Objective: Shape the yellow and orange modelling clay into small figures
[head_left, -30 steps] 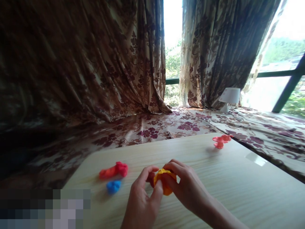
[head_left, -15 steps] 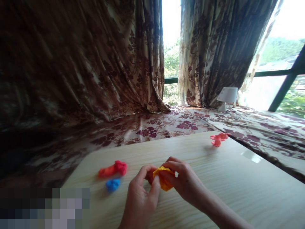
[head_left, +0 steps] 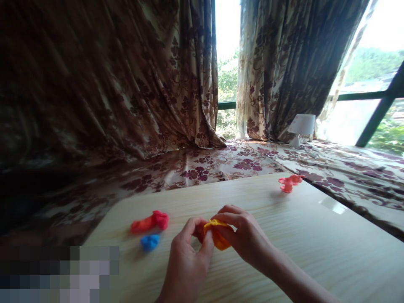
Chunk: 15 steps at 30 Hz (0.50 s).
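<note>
A thin, folded piece of yellow modelling clay [head_left: 221,240] is held between both hands above the table. The fingers and thumb of my left hand [head_left: 191,248] pinch its left edge. From the right, my right hand [head_left: 243,227] grips it, with the thumb pressed on its near face and the fingers over the top. Parts of the clay are hidden behind the fingers. To the left of my hands lie a red and orange lump of clay [head_left: 151,221] and a smaller blue lump [head_left: 150,242].
The pale wooden table [head_left: 303,248] stretches under my hands. Near its far right corner stands a pink-red shaped piece [head_left: 288,184]. Beyond lies flowered cloth [head_left: 249,165] with a white lamp [head_left: 302,125] on it. Patterned curtains [head_left: 176,75] hang by the windows.
Both hands keep hold of the yellow clay. My fingers have shifted slightly on it, and the clay is turned a little. The other pieces have stayed put.
</note>
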Available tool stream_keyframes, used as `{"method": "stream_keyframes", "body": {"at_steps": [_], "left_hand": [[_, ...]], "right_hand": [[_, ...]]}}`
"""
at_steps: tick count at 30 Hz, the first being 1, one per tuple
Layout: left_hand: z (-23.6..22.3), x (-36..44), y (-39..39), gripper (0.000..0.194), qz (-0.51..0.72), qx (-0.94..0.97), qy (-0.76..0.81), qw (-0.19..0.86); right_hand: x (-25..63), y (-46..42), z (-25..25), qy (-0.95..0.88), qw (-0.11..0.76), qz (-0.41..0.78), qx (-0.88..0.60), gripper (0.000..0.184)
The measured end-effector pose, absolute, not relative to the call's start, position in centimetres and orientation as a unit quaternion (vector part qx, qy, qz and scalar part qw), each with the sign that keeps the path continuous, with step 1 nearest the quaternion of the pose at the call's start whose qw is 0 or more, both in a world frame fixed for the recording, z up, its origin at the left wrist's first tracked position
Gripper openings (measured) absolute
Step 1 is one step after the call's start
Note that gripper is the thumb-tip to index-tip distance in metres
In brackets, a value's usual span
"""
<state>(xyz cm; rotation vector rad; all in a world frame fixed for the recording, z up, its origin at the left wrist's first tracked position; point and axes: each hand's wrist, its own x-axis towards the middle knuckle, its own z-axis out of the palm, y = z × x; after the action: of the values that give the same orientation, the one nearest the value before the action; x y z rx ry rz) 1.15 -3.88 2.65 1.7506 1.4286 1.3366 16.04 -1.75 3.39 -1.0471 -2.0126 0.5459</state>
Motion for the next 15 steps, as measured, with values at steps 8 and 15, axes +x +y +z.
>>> {"method": "stream_keyframes", "body": {"at_steps": [8,15], "left_hand": [[2.44,0.82,-3.55,0.011,0.495,0.626,0.540,0.268],[2.58,0.98,-3.67,0.010,0.491,0.630,0.547,0.250]], "right_hand": [[15.83,-1.64,2.99,-0.764,0.378,0.239,-0.464,0.013],[15.79,-1.55,3.01,-0.765,0.342,0.237,-0.492,0.013]]}}
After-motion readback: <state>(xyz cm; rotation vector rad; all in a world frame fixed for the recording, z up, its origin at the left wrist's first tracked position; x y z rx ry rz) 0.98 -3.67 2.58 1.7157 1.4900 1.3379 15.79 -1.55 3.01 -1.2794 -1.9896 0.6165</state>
